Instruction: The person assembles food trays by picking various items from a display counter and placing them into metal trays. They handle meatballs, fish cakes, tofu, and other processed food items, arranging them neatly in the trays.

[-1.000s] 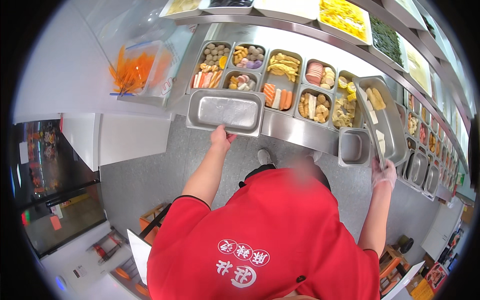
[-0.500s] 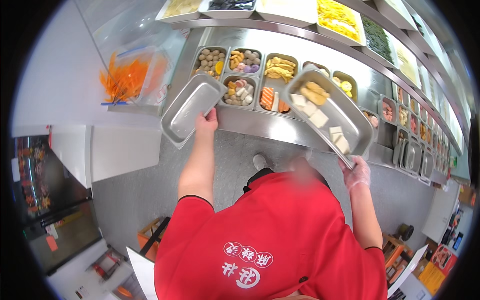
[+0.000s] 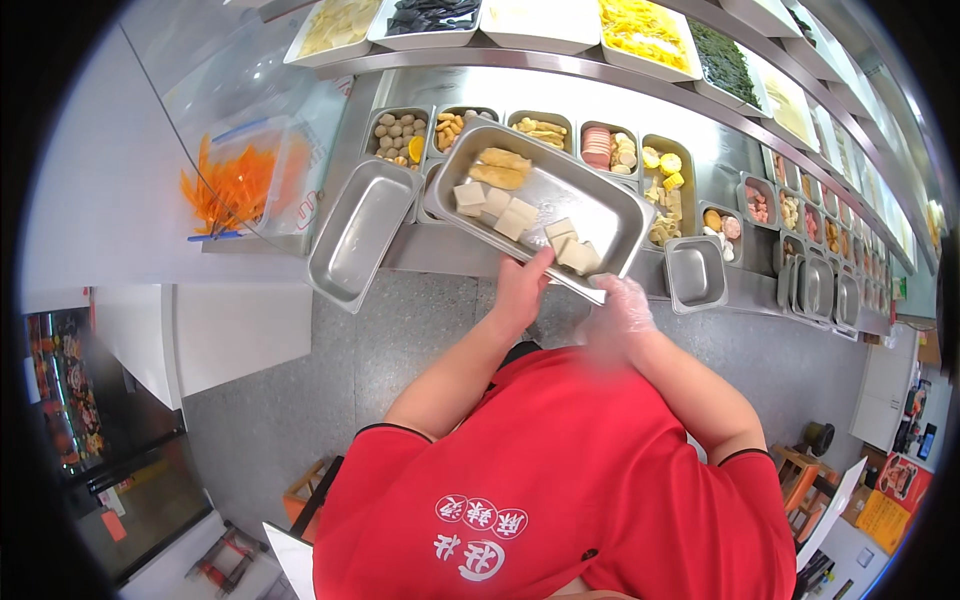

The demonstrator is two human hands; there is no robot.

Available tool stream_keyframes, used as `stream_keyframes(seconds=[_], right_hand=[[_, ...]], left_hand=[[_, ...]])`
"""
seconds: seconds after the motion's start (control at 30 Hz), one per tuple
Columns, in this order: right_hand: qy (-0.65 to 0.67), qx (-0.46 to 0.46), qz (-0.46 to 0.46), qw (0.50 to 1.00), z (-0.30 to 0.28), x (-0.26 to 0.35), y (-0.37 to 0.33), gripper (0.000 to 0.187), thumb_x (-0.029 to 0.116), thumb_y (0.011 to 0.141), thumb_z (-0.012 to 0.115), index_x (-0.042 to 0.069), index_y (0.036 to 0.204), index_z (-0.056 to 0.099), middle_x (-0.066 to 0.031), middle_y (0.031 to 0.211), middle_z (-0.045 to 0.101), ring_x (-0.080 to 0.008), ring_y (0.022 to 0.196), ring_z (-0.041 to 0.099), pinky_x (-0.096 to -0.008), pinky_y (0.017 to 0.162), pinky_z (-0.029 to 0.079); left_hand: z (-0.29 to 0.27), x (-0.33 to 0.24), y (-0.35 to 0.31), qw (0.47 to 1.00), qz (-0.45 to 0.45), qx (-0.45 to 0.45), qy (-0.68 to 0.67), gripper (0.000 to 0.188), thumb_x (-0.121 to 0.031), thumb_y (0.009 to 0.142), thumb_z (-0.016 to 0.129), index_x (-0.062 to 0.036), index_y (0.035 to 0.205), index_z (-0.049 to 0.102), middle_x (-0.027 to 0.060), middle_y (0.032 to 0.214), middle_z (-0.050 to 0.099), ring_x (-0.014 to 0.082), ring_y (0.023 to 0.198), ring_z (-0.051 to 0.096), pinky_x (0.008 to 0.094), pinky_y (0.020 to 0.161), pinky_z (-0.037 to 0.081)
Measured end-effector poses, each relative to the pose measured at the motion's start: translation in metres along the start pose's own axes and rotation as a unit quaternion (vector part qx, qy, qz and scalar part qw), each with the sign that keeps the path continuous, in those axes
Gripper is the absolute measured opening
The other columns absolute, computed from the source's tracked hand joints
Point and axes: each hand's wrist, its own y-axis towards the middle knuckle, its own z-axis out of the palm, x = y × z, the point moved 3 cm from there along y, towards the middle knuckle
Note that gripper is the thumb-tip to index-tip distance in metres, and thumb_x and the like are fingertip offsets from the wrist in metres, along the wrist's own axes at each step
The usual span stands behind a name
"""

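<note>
A deep rectangular metal food pan (image 3: 590, 205) is held tilted over the counter's front edge. It contains white block-shaped pieces (image 3: 515, 218) that look like tofu and yellowish-brown fried pieces (image 3: 500, 168). My left hand (image 3: 523, 290) grips the pan's near long side, thumb up against its wall. At the near right corner, my right hand (image 3: 622, 308), in a clear plastic glove, closes on the rim; a blur covers part of it. To the left, a bare metal pan (image 3: 360, 235) rests slanted across the counter's front edge, untouched by either hand.
Small pans of meatballs (image 3: 398, 132), pink slices (image 3: 596, 148) and corn pieces (image 3: 665, 165) sit in the metal counter. A small unfilled pan (image 3: 695, 275) overhangs its edge on the right. White trays (image 3: 648, 35) line the shelf above. A bag of orange strips (image 3: 235, 185) lies left.
My left hand has let go of the bare pan at the left and taken hold of the filled pan. The filled pan has moved left with my right hand.
</note>
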Motion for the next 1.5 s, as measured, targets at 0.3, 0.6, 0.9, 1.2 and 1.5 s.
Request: stream_keyframes(seconds=[0.3, 0.6, 0.9, 1.2, 1.5], right_hand=[[-0.307, 0.22, -0.046, 0.925, 0.039, 0.058, -0.016, 0.032, 0.033, 0.099, 0.073, 0.001, 0.105, 0.072, -0.0142, 0.093, 0.072, -0.0282, 0.091, 0.069, -0.0429, 0.083, 0.055], [-0.552, 0.26, -0.342, 0.715, 0.227, 0.093, 0.045, 0.051, 0.006, 0.096, 0.059, -0.006, 0.144, 0.049, -0.0293, 0.134, 0.062, -0.0407, 0.117, 0.069, -0.0433, 0.096, 0.058], [-0.635, 0.316, -0.302, 0.637, 0.292, 0.088, 0.089, 0.066, 0.008, 0.086, 0.076, 0.001, 0.146, 0.05, -0.0268, 0.137, 0.058, -0.0398, 0.118, 0.07, -0.0457, 0.093, 0.061], [-0.703, 0.243, -0.49, 0.455, 0.202, 0.144, 0.17, 0.015, 0.012, 0.096, 0.06, 0.007, 0.107, 0.068, -0.0153, 0.113, 0.067, -0.0321, 0.106, 0.069, -0.0416, 0.091, 0.057], [-0.714, 0.316, -0.185, 0.597, 0.149, 0.09, 0.318, 0.024, 0.012, 0.092, 0.068, -0.001, 0.109, 0.079, -0.0254, 0.117, 0.075, -0.0395, 0.111, 0.073, -0.044, 0.095, 0.059]], left_hand=[[-0.102, -0.074, 0.001, 0.973, 0.113, -0.131, 0.154, 0.065, 0.007, 0.075, 0.057, 0.0016, 0.14, 0.053, 0.0114, 0.125, 0.066, 0.0254, 0.114, 0.066, 0.0376, 0.1, 0.054], [-0.134, -0.071, -0.061, 0.938, 0.024, -0.218, 0.269, 0.051, 0.006, 0.074, 0.055, 0.0041, 0.124, 0.061, 0.0086, 0.108, 0.07, 0.0223, 0.098, 0.069, 0.0356, 0.091, 0.055], [-0.124, -0.044, -0.057, 0.919, -0.007, -0.305, 0.251, 0.052, 0.008, 0.079, 0.053, 0.0015, 0.13, 0.059, 0.0088, 0.116, 0.069, 0.0208, 0.104, 0.068, 0.0335, 0.093, 0.053], [-0.129, -0.027, -0.038, 0.932, -0.02, -0.307, 0.193, 0.051, 0.008, 0.076, 0.053, 0.0015, 0.126, 0.061, 0.0079, 0.111, 0.069, 0.0206, 0.099, 0.067, 0.0329, 0.089, 0.054], [-0.131, -0.041, -0.041, 0.931, 0.005, -0.317, 0.181, 0.053, 0.008, 0.075, 0.052, 0.0018, 0.127, 0.062, 0.0072, 0.114, 0.07, 0.0197, 0.103, 0.068, 0.0336, 0.094, 0.054]])
